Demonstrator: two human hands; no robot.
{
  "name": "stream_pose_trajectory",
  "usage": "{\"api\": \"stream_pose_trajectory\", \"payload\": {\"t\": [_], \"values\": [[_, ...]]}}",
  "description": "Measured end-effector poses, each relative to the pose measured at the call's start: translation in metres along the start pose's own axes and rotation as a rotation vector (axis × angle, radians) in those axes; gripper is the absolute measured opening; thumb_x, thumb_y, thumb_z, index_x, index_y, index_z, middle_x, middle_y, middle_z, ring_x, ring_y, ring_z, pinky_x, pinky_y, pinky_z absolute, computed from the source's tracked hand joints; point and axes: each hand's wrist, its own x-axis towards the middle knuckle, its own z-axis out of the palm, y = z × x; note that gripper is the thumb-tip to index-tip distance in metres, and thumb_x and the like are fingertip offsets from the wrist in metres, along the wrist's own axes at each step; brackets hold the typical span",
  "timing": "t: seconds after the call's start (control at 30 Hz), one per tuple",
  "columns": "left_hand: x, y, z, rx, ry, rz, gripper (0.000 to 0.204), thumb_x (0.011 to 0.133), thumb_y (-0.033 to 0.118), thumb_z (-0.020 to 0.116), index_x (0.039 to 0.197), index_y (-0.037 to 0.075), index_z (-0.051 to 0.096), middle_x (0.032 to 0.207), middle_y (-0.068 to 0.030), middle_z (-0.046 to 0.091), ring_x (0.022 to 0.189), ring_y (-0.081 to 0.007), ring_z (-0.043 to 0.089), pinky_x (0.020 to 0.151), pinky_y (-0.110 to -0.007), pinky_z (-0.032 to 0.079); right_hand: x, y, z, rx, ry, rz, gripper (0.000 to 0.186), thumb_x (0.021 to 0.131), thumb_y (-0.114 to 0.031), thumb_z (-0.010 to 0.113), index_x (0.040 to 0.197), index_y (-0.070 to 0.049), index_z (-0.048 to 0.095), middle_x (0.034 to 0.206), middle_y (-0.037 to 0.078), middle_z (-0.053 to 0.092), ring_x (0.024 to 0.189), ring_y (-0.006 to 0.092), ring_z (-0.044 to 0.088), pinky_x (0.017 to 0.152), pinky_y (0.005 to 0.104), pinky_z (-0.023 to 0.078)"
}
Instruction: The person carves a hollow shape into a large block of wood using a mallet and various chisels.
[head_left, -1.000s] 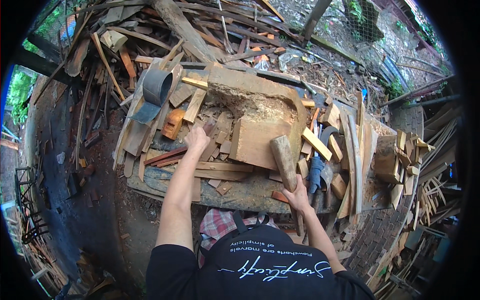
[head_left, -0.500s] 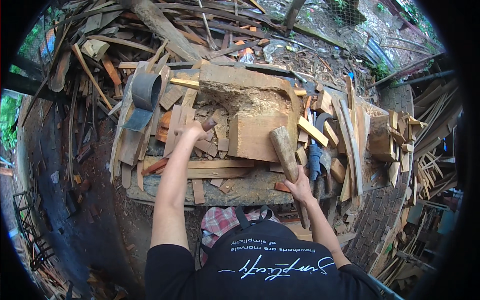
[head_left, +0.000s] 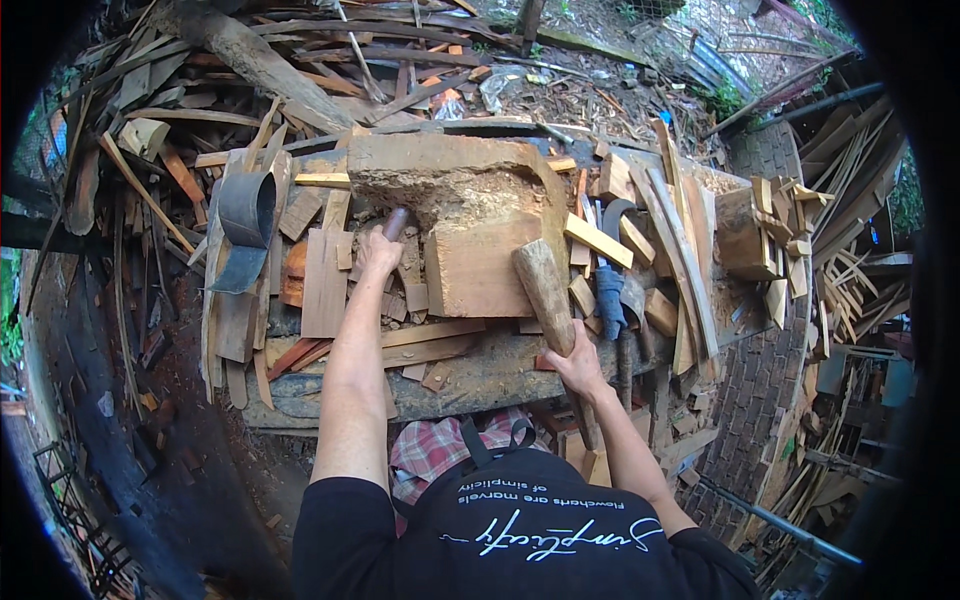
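Observation:
A large wooden block [head_left: 485,270] with a rough, hollowed-out upper part sits on the worktable. At its left, my left hand [head_left: 376,252] is closed around a tool with a round dark-brown wooden handle [head_left: 397,223]; the tool's working end is hidden from view. The handle's end points away from me, beside the hollow's left edge. My right hand [head_left: 577,362] grips a club-shaped wooden mallet [head_left: 540,285] by its narrow shaft. The mallet's thick head is raised near the block's front right corner. Wood chips lie around the block.
A curled dark sheet [head_left: 245,215] stands at the table's left. Right of the block lie a yellowish wood strip [head_left: 598,240], a curved blade [head_left: 617,212], a blue-wrapped handle [head_left: 610,300] and long slats [head_left: 682,265]. A thick log [head_left: 250,65] and scrap wood pile up behind.
The view has shifted, so the table appears farther left. My left hand has moved farther away with the tool, whose handle now points more away from me. The mallet stays in my right hand.

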Motion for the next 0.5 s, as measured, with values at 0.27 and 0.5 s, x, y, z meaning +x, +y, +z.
{"api": "stream_pose_trajectory", "payload": {"t": [0.27,0.5], "values": [[-0.004,-0.031,-0.006,-0.082,0.177,0.129,0.033,0.078,0.018,0.064,0.109,0.007,0.062,0.096,-0.0198,0.07,0.089,-0.0323,0.069,0.077,-0.043,0.054,-0.001,-0.013,-0.003,0.009,0.006,0.0,0.062,0.075,-0.024,0.073,0.124,-0.003,0.042,0.109,0.029,0.06,0.108,0.045,0.057,0.091,0.0475,0.045],[-0.001,-0.091,-0.035,-0.502,-0.137,-0.099,0.024,0.075,0.011,0.076,0.089,-0.001,0.061,0.063,-0.0045,0.059,0.039,-0.012,0.049,0.037,-0.028,0.04,0.001,0.0,-0.001,0.016,0.018,-0.03,0.061,0.074,-0.022,0.072,0.124,-0.003,0.042,0.108,0.028,0.061,0.107,0.043,0.058,0.091,0.0461,0.046]]}}
